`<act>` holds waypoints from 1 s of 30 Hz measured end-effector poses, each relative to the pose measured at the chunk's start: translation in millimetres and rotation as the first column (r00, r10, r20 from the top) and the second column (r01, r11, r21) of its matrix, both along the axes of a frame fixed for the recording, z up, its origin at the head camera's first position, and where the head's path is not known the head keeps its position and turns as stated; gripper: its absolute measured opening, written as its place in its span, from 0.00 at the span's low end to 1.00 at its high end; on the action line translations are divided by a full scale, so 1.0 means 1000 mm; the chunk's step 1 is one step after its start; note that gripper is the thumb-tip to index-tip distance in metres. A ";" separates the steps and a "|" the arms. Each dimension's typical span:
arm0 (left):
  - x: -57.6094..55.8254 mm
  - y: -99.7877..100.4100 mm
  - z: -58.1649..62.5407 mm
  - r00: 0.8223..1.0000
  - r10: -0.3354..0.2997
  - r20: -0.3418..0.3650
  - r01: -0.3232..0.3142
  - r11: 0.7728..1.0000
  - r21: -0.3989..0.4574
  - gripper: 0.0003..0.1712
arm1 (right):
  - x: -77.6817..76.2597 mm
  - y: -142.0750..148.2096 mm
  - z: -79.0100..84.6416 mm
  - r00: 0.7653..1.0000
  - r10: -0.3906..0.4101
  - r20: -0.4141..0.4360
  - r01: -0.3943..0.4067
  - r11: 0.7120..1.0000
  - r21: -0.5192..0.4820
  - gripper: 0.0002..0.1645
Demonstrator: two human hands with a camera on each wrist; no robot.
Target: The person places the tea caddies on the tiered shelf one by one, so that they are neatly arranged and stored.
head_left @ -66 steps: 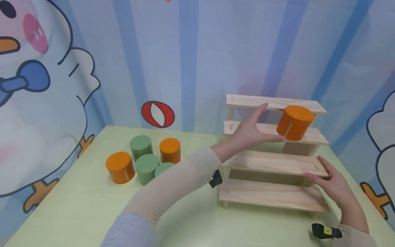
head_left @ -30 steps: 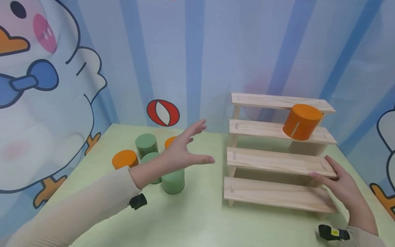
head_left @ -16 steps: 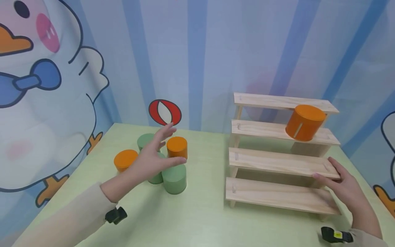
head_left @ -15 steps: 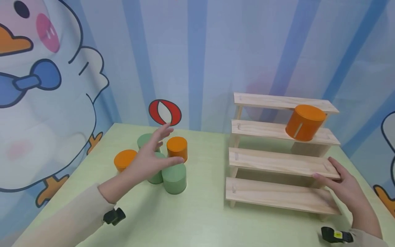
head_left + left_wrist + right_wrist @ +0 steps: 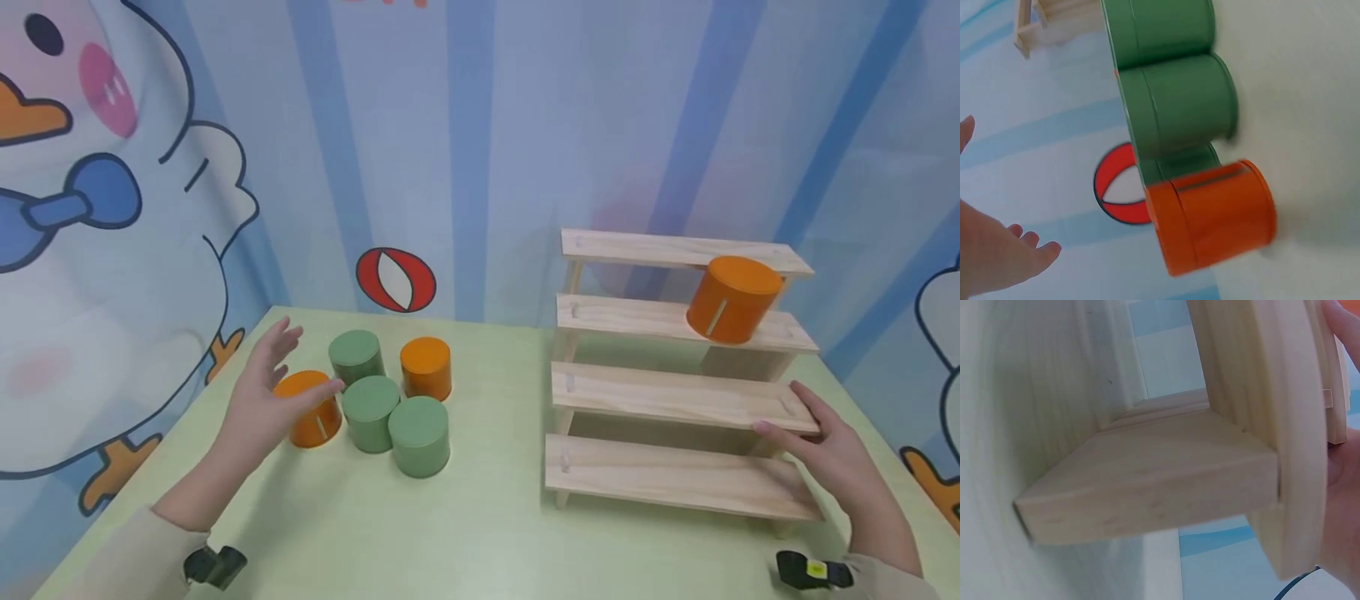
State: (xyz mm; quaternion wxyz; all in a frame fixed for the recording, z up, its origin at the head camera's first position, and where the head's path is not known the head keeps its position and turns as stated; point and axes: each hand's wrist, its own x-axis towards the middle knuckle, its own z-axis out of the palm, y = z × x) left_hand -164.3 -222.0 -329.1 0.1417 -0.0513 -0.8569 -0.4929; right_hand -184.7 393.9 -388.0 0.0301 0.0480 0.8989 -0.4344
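Note:
My left hand (image 5: pixel 258 400) hovers with spread fingers and thumb at the leftmost orange canister (image 5: pixel 318 421), partly covering it in the head view. In the left wrist view that orange canister (image 5: pixel 1219 215) stands apart from the fingers (image 5: pixel 1016 256). Beside it are three green canisters (image 5: pixel 420 437) and a smaller-looking orange canister (image 5: pixel 426 367). On the right, my right hand (image 5: pixel 840 458) grips the right end of the second-lowest board of a stepped wooden rack (image 5: pixel 675 396), thumb at the front edge. Another orange canister (image 5: pixel 735 300) sits toward the right end of the board above.
The pale green table (image 5: pixel 487 533) meets a blue striped backdrop (image 5: pixel 517 150) with cartoon prints behind it. A board end with its support (image 5: pixel 1147 481) fills much of the right wrist view. Black wrist cameras (image 5: pixel 215 567) are strapped to both sleeves.
My left hand has left the orange canister on the rack and travelled left across the table, past the green canisters, to the leftmost orange one. My right hand has kept its grip on the board.

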 end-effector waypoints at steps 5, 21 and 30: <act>0.001 -0.021 -0.011 0.999 0.054 0.003 -0.054 0.998 0.017 0.59 | 0.002 0.000 0.002 1.000 0.003 0.012 -0.003 1.000 0.001 0.57; -0.011 -0.042 -0.047 0.990 0.093 0.105 -0.095 0.995 0.010 0.60 | 0.001 -0.001 0.002 1.000 -0.001 0.011 0.001 1.000 0.005 0.58; -0.020 -0.042 -0.060 0.982 0.069 0.173 -0.076 0.997 0.033 0.61 | 0.002 -0.001 0.002 1.000 0.000 0.009 0.000 1.000 0.015 0.57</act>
